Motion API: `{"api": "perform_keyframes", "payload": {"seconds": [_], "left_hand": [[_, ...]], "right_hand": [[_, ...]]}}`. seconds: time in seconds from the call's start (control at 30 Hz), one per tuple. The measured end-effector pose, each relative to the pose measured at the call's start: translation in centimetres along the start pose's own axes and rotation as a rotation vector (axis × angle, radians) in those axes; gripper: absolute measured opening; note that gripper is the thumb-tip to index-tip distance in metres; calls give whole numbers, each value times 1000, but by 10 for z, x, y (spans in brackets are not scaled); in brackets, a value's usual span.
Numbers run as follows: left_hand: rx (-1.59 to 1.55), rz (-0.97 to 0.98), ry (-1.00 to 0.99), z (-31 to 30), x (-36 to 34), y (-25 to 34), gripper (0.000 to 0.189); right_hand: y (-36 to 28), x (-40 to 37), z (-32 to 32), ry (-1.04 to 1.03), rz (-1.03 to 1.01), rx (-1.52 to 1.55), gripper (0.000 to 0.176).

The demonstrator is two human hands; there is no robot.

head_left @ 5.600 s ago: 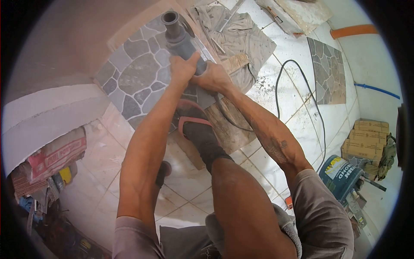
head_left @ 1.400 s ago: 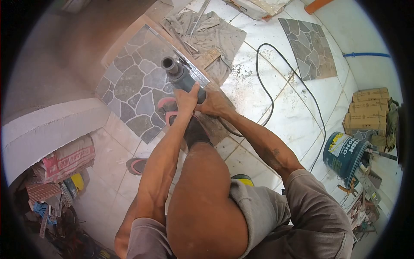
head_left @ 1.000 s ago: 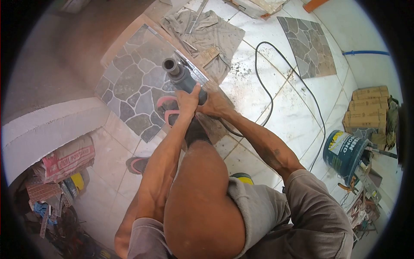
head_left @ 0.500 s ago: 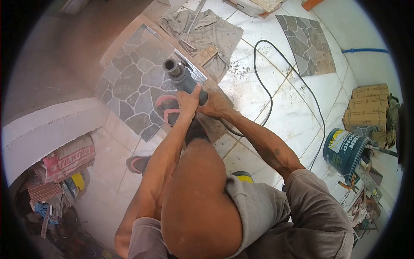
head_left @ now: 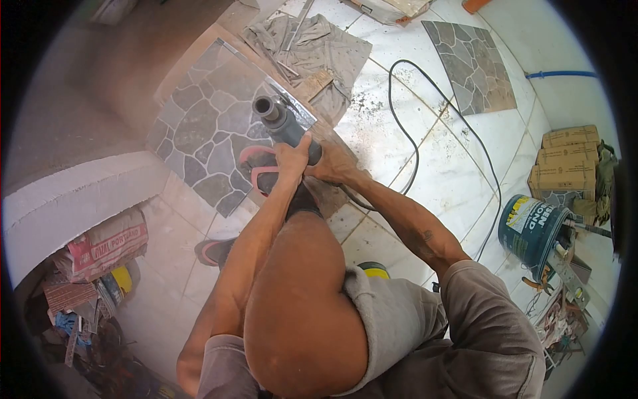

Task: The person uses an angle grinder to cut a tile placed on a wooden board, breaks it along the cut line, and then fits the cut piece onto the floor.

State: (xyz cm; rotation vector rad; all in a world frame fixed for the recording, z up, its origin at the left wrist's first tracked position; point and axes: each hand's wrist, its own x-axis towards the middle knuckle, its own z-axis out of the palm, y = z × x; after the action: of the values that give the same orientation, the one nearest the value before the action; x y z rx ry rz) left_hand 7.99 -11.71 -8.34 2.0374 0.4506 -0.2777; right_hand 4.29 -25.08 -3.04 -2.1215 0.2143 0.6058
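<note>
My left hand (head_left: 292, 159) and my right hand (head_left: 332, 163) are both wrapped round the grey body of a corded angle grinder (head_left: 287, 126). A wide round tube end on it points up and away from me; its disc is hidden. Beneath it lies a stone-pattern tile (head_left: 209, 123), with a shiny metal strip (head_left: 302, 116) along its right side near the tool. My foot in a pink-strapped slipper (head_left: 259, 159) rests on the tile's near edge, right below my left hand.
A black cord (head_left: 417, 149) loops over white floor tiles. A grey cloth (head_left: 325, 46) lies beyond, and another patterned tile (head_left: 472, 66) to the right. A bucket (head_left: 530, 223) of tools and cartons (head_left: 565, 173) stand right. A cement bag (head_left: 109, 246) sits left. Dust hangs upper left.
Almost nothing differs. The angle grinder sits slightly lower in view, still in both hands, and the view has shifted a little.
</note>
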Motion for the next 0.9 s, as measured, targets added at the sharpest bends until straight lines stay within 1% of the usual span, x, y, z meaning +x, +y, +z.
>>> {"api": "perform_keyframes", "payload": {"seconds": [0.1, 0.23, 0.3, 0.33, 0.43, 0.53, 0.6, 0.7, 0.8, 0.9], "left_hand": [[-43, 12, -12, 3, 2, -6, 52], [-101, 77, -7, 8, 1, -17, 43], [-112, 72, -64, 5, -4, -13, 42], [-117, 69, -93, 2, -8, -8, 41], [-141, -106, -206, -10, -19, 16, 42], [-284, -230, -345, -24, -29, 40, 46], [-248, -266, -370, -24, -24, 38, 47], [-250, -309, -380, -23, -21, 37, 50], [-282, -344, -405, -23, -19, 35, 50], [-337, -389, -475, -25, -18, 31, 46]], "right_hand": [[-6, -6, -3, 28, 38, -39, 82], [-1, -8, -2, 2, 35, -42, 82], [3, -12, -4, -26, 5, -3, 82], [8, -13, -1, -7, 0, -9, 81], [17, -15, 6, 24, 10, -22, 78], [16, -20, 6, 21, 48, -30, 74], [17, -20, 6, 43, 48, -38, 68], [15, -21, 5, 44, 53, -58, 67], [11, -23, 0, -13, 68, -18, 73], [10, -28, -1, 1, 49, 10, 73]]}}
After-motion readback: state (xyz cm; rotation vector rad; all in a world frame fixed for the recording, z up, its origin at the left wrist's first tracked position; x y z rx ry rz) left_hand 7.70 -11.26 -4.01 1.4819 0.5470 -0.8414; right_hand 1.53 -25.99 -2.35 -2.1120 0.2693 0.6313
